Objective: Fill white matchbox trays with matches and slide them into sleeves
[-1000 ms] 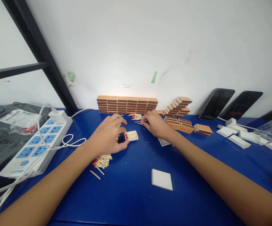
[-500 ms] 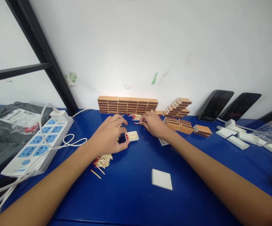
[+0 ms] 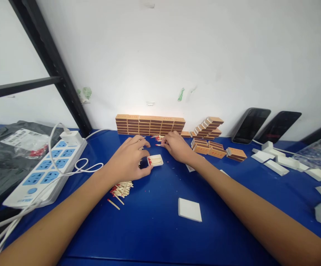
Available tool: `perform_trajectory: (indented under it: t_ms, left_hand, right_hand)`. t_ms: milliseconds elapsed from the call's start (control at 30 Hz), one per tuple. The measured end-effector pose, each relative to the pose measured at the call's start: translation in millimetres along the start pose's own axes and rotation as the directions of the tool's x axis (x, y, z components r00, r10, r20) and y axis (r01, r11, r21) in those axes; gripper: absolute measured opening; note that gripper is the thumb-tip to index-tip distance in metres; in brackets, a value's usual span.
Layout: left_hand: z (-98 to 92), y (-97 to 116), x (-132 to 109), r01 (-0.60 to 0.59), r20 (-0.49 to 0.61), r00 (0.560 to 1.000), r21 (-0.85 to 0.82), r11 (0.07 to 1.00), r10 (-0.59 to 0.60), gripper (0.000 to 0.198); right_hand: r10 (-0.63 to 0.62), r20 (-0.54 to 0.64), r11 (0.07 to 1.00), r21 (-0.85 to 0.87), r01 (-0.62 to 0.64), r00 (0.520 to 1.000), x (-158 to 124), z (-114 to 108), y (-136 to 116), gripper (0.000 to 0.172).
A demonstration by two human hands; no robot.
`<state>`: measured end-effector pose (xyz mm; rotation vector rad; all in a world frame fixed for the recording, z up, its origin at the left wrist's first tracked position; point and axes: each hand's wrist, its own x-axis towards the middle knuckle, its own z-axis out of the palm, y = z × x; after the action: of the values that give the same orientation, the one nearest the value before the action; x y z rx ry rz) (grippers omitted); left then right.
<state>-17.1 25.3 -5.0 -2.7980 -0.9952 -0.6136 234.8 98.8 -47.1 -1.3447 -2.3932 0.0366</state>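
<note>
A small white matchbox tray (image 3: 155, 160) with red-headed matches in it lies in front of me. My left hand (image 3: 129, 157) arches at its left, the fingers apart and the thumb tip close against the tray's edge; whether it touches is unclear. Matches show partly under that palm, and a match pile (image 3: 122, 189) lies just below it. Behind the tray, my right hand (image 3: 177, 146) pinches a single match (image 3: 158, 145) whose red head points left. More loose matches (image 3: 158, 138) lie just beyond those fingertips.
Stacked matchboxes (image 3: 150, 125) stand along the wall, with more boxes (image 3: 209, 146) at right. A white rectangular piece (image 3: 189, 210) lies in front. White trays (image 3: 276, 167) and two phones (image 3: 251, 125) are at right. A power strip (image 3: 44, 170) with cables occupies the left.
My right hand, fingers still pinched on the match, has shifted slightly left. My left hand and the tray stay nearly in place. The view has moved a little.
</note>
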Motion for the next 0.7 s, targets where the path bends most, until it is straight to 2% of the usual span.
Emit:
perform_trajectory:
  t_ms: [300, 500, 633, 700]
  left_hand:
    - [2.4, -2, -1, 0.010, 0.018, 1.000, 0.023, 1.000, -0.011, 0.022]
    - [2.9, -3, 0, 0.011, 0.013, 1.000, 0.013, 1.000, -0.011, 0.020]
    - [2.3, -2, 0, 0.014, 0.018, 1.000, 0.009, 1.000, -0.015, 0.021]
    - [2.4, -2, 0, 0.013, 0.021, 1.000, 0.012, 1.000, -0.013, 0.023]
  right_hand:
    - [-0.125, -0.026, 0.992, 0.016, 0.126, 0.992, -11, -14, -9, 0.017]
    - [-0.091, 0.012, 0.995, -0.031, 0.091, 0.996, -11, -9, -4, 0.017]
    - [-0.069, 0.010, 0.997, -0.020, 0.070, 0.998, -10, -6, 1, 0.008]
    - [-0.059, 0.008, 0.998, -0.020, 0.059, 0.998, -9, -5, 1, 0.008]
